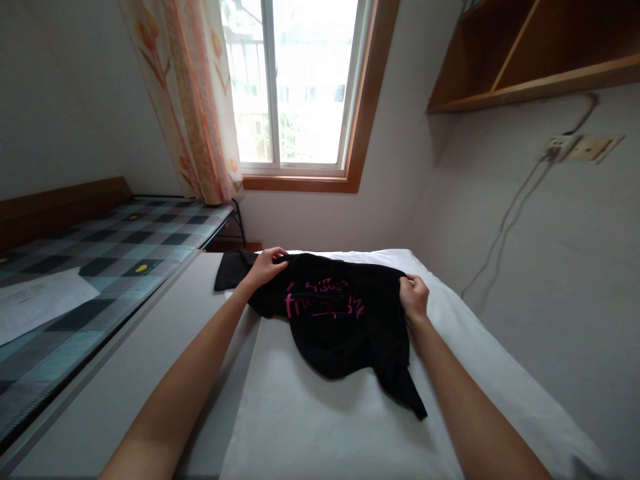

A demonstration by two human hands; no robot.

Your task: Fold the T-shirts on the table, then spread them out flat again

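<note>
A black shirt [340, 343] with pink lettering is spread across a white-covered surface in front of me, one sleeve trailing toward the lower right. My left hand [269, 265] pinches its far edge on the left. Closed on the shirt's right edge is my right hand [415, 297], thumb and fingers pressed together on the cloth. A folded dark cloth [231, 269] lies just left of my left hand; whether it is joined to the shirt I cannot tell.
To the left, a bed with a checked mattress [115, 250] bears a sheet of paper [45, 300]. A curtain [195, 100] hangs beside the window [305, 87]. On the right wall are a wooden shelf [530, 83] and a socket with cords [560, 145].
</note>
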